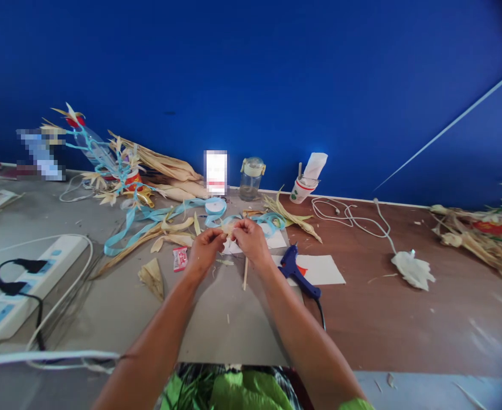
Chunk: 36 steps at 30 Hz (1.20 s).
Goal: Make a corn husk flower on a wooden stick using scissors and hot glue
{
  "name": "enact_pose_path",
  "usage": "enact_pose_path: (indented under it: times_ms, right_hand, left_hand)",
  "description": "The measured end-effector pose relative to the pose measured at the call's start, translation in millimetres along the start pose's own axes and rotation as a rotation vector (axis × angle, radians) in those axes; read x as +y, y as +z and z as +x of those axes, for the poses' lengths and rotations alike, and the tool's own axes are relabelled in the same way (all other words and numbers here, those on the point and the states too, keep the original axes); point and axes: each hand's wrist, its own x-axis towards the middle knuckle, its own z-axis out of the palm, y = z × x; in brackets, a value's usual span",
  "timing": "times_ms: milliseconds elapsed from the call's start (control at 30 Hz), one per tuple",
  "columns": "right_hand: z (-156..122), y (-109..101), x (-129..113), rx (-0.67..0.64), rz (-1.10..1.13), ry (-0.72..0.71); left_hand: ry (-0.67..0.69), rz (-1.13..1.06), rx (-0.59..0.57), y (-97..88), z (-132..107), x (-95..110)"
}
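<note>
A pale bit of husk (227,228) is pinched between my left hand (208,246) and right hand (251,240), above the white paper (278,240). It looks only part made. Loose husks (175,237) and the glue gun (292,266) lie near. Far left, husk flowers (108,197) look done.

We'd tag this as a small craft workshop, or a craft corner of some bigger room; can't tell which. Clock read from mid-table: dried husks (169,165) bundled at 10 o'clock, blue ribbon roll (215,206) at 11, glue gun (293,267) at 4, plugged-up power strip (58,273) at 9. Scraps litter the worktop (229,341). We also see a plain blue wall (276,85) at 12.
</note>
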Motion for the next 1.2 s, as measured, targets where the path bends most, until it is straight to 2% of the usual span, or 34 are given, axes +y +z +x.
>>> enact_pose_path:
  times_ms: [133, 300, 500, 867, 1200]
  right_hand:
    - [0, -3, 0, 0.004, 0.001, -0.020]
    - [1, -4, 6, -0.039, -0.027, -0.028]
    - [3, -6, 5, -0.036, -0.212, -0.102]
    - [3, -11, -3, -0.025, -0.361, -0.117]
    - [0, -18, -11, -0.030, -0.485, -0.251]
  left_hand:
    - [0.008, -0.026, 0.018, -0.9, 2, -3]
    - [-0.020, -0.036, -0.026, -0.6, 1, -1]
    - [-0.025, -0.030, -0.046, 1.0, -1, 3]
    - [0.026, 0.191, -0.048, -1.2, -1, 1]
    - [0.026, 0.209, -0.059, -3.0, 2, -6]
